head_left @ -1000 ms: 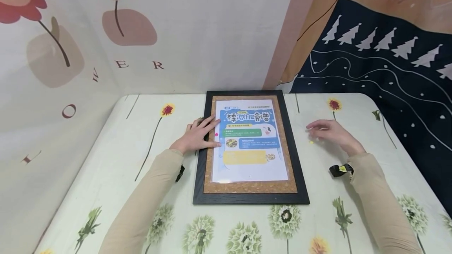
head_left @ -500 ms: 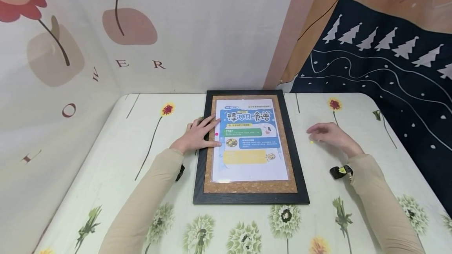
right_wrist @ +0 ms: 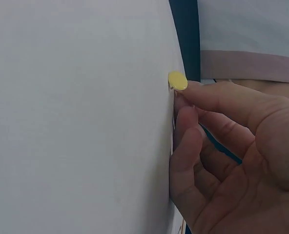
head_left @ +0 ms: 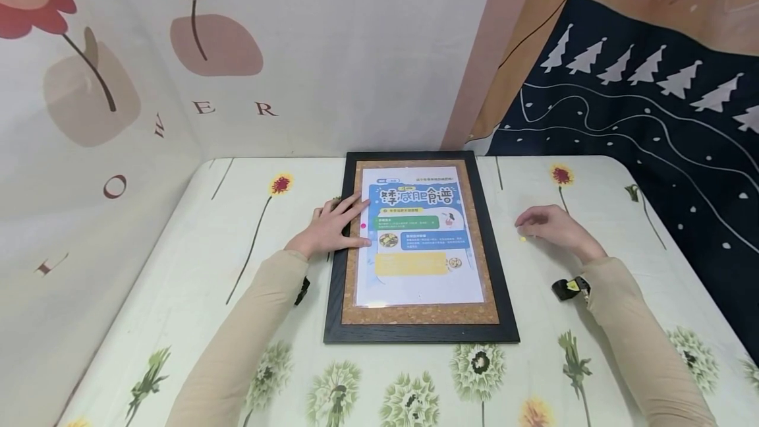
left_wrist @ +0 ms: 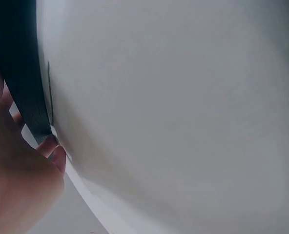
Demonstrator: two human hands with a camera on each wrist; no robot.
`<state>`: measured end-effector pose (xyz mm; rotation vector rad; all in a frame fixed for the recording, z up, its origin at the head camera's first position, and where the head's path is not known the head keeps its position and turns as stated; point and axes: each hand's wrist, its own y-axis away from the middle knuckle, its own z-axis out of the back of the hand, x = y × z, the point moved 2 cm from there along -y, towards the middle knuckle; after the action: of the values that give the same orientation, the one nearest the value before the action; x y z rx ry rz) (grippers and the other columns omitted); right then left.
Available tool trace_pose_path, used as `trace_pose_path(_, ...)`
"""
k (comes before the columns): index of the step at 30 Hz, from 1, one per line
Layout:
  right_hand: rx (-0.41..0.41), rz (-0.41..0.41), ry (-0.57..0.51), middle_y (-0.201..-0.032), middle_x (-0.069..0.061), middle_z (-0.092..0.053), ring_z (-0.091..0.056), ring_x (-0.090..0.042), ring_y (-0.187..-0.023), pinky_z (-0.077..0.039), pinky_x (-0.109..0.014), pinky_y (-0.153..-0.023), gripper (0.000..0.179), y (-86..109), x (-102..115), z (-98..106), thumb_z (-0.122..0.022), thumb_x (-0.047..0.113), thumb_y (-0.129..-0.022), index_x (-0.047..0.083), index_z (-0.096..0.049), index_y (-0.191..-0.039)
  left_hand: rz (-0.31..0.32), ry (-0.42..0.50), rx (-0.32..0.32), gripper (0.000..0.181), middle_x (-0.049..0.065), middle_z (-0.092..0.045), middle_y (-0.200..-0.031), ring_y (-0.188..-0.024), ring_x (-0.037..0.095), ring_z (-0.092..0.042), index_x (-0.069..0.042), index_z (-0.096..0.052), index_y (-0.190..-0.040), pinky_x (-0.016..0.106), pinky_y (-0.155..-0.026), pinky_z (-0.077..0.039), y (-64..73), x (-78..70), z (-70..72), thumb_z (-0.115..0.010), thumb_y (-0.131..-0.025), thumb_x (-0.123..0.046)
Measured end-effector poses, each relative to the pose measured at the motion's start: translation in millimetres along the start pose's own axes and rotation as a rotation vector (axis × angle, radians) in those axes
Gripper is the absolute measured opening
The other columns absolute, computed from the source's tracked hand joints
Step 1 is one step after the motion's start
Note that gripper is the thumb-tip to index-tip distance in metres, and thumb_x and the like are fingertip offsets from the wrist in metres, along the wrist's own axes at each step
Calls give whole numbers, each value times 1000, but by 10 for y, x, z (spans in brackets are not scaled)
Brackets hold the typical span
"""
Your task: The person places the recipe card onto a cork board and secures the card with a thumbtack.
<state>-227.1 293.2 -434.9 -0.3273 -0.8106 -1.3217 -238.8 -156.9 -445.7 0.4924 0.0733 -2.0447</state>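
Observation:
A black-framed corkboard (head_left: pixel 421 316) lies on the table, bearing a printed sheet (head_left: pixel 391 290) in blue, green and yellow. Across the board's left edge rests my left hand (head_left: pixel 327 227), fingers spread, thumb and fingertips on the sheet. Between them a small round pink dot (head_left: pixel 364 226) shows at the sheet's left margin; its kind is unclear. To the right of the board, a yellow thumbtack (right_wrist: pixel 177 80) lies on the tablecloth. My right hand (head_left: pixel 556 229) is at this tack, fingers loosely bent, the thumb tip right beside its head; no grip on it is visible.
A white tablecloth (head_left: pixel 237 348) with printed flowers covers the table. Hanging cloths rise behind it: a pale one (head_left: pixel 356 51) at the back and a dark one with white trees (head_left: pixel 617 111) at the right. Black wrist cameras (head_left: pixel 569 287) are worn under both forearms.
My right hand has dropped slightly toward the yellow thumbtack and its fingers have drawn closer together. The left hand, board and sheet stay put.

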Motion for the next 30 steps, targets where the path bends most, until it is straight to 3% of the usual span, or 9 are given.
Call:
trace_pose_path(9, 17, -27, -59, -125, -23, -58, -50, -31, -107, -42, -38, -86, 32, 33, -15, 2, -59, 18, -97, -2, -65, -121, -1, 5, 5, 91, 5, -6, -162, -138, 47, -13, -21, -20, -156, 61, -100, -19, 6, -5, -2, -65, -86, -57)
trace_pose_path(16, 0, -37, -91, -117, -20, -61, -54, -24, -90, -47, -28, -75, 31, 19, -74, 5, -60, 18, -97, -3, -64, -120, 0, -7, 6, 91, 4, -5, -162, -138, 47, -14, -21, -19, -156, 61, -101, -19, 5, -4, -12, -64, -86, -58)
trace_pose_path(30, -16, -51, -148, -107, -17, -64, -55, -22, -86, -47, -28, -72, 30, 13, -64, -2, -61, 14, -95, -4, -61, -119, -5, 0, -2, 91, 4, -6, -162, -137, 46, -15, -21, -20, -156, 60, -100, -20, 2, -8, 7, -64, -86, -57)
